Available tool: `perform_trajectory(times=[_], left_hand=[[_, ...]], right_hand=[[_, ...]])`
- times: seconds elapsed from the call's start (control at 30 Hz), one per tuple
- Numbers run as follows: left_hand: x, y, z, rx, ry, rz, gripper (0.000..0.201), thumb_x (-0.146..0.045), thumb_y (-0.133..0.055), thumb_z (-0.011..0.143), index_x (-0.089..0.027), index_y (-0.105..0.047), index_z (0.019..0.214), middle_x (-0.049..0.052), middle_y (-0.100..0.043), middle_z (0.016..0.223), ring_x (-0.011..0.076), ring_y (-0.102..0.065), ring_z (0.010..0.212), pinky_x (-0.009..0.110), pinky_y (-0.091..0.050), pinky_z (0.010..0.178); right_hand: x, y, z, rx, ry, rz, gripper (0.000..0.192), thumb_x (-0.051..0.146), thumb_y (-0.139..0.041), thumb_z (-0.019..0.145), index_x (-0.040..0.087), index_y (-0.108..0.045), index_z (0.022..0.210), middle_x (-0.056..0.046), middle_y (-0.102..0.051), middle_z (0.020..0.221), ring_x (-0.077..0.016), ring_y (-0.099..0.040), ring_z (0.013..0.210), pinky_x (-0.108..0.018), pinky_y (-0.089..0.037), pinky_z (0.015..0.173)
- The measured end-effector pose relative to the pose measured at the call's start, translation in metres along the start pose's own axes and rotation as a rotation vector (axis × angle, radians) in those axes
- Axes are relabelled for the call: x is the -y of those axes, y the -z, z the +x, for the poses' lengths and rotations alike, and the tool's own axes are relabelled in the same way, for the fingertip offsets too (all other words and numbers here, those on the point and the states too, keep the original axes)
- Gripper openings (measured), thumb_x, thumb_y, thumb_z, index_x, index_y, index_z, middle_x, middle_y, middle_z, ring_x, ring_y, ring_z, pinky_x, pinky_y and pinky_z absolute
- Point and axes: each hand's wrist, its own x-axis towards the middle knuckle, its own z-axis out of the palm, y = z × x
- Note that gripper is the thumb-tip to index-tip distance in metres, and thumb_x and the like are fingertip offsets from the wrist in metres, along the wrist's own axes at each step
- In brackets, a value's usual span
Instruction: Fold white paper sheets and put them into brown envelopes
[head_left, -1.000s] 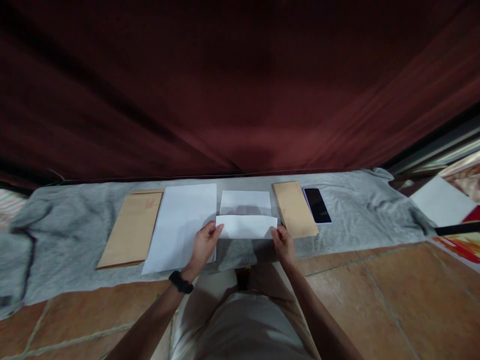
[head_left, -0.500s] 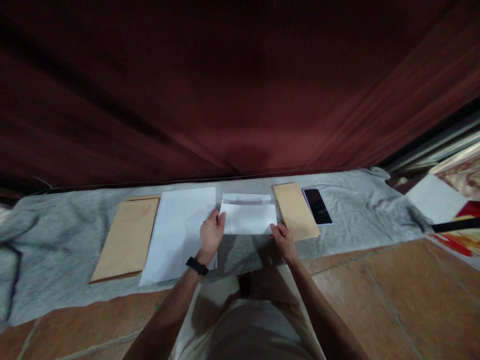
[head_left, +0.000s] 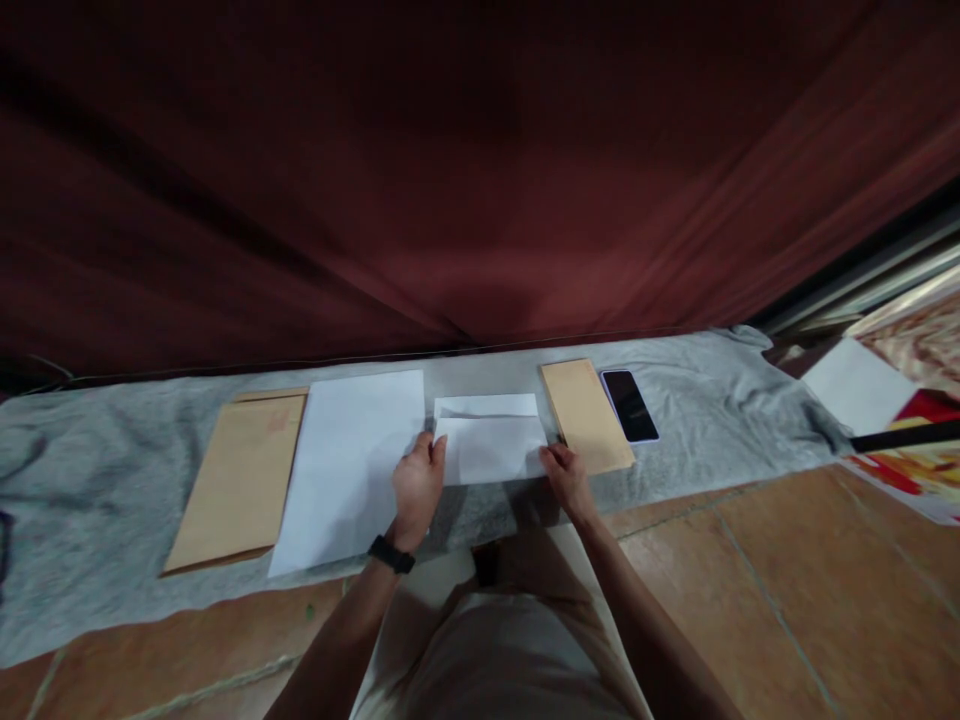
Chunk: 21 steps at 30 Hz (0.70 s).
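Two hands press on one folded white paper (head_left: 491, 448) that lies flat on the grey cloth (head_left: 112, 480) in the middle of the frame. The left hand (head_left: 417, 485) has its fingers bent down on the paper's left edge, and the right hand (head_left: 566, 478) pins the right edge with its fingertips; neither hand is closed around it. To do this fold well, I think the edges should be lined up first, and then the crease rubbed flat from the middle out to both sides. Just left lies a big white sheet (head_left: 349, 465), then a brown envelope (head_left: 240, 480). Just right lies a smaller brown envelope (head_left: 586, 415), then a black phone (head_left: 630, 405). One second ago the near flap was lifted and the paper was more open; now it is folded down flat.
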Motion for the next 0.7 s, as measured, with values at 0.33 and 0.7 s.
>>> perform_trajectory(times=[0.33,0.7], left_hand=[[-0.013,0.006,0.019,0.038,0.021,0.117,0.037,-0.048,-0.041,0.104,-0.021,-0.066,0.11,0.009,-0.076,0.089,0.0233,-0.071,0.081,0.029,-0.038,0.064],[-0.022,0.008,0.032,0.075,0.054,0.121,0.039,-0.045,-0.04,0.104,-0.019,-0.065,0.118,0.013,-0.075,0.097,0.026,-0.072,0.093,0.031,-0.047,0.074]], right_hand=[[0.005,-0.011,0.013,-0.113,0.132,-0.323,0.035,0.043,-0.044,0.094,0.021,-0.057,0.069,0.0,-0.055,0.061,-0.0147,-0.05,0.059,-0.027,-0.033,0.059],[0.012,-0.017,0.024,-0.109,0.021,-0.666,0.028,0.035,-0.05,0.101,0.017,-0.071,0.097,-0.009,-0.075,0.086,-0.0192,-0.069,0.079,-0.025,-0.041,0.067]])
